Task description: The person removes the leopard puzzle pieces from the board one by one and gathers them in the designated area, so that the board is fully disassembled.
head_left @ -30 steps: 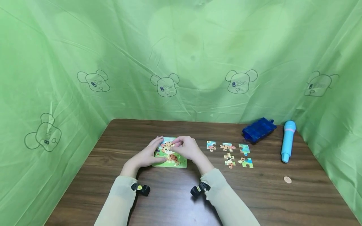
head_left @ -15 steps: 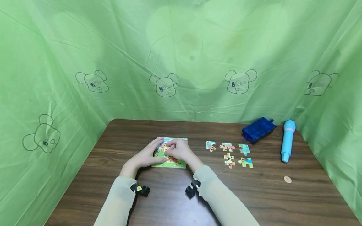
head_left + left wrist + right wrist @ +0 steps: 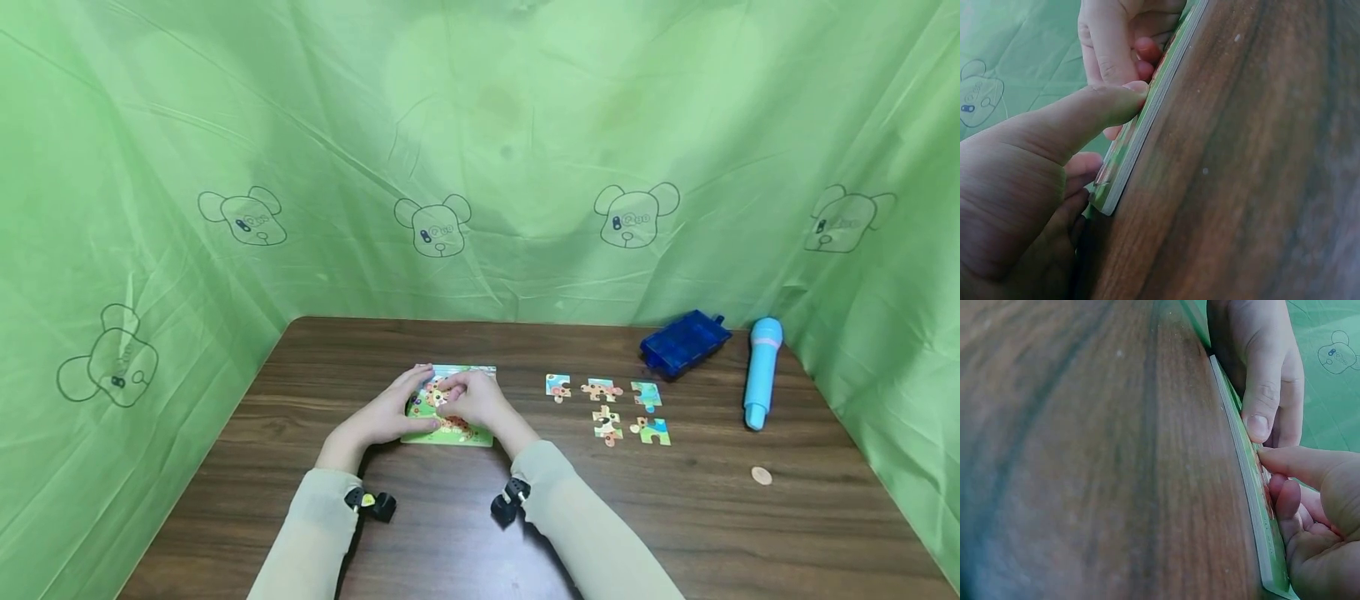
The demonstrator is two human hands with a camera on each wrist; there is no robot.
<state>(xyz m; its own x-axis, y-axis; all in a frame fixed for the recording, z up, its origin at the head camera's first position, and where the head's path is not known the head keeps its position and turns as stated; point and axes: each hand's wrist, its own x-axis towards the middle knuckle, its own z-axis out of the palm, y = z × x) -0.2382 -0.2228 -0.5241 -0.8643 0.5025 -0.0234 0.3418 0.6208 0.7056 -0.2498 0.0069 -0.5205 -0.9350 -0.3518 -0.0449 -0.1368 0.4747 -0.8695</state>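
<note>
A flat, square puzzle board (image 3: 480, 435), printed with a spotted animal on green, lies on the table left of centre. My left hand (image 3: 390, 410) holds its left side, thumb (image 3: 1110, 100) on top near the front edge and fingers (image 3: 414, 377) along the left edge. Over the board's middle, my right hand (image 3: 476, 400) has its thumb (image 3: 1291, 461) and bent fingers (image 3: 1288, 499) down on the picture. I cannot tell whether a piece sits between these fingertips. The hands cover much of the picture.
Several loose puzzle pieces (image 3: 602, 390) lie in two rows right of the board. Behind them rest a blue translucent case (image 3: 686, 343) and a light-blue toy microphone (image 3: 762, 375). A small pale disc (image 3: 761, 476) lies at front right. Green cloth (image 3: 525, 150) encloses the table (image 3: 450, 533).
My right hand has moved a little left across the board, its fingertips now closer to the left hand, and has stayed there over the last half second. The left hand keeps its hold.
</note>
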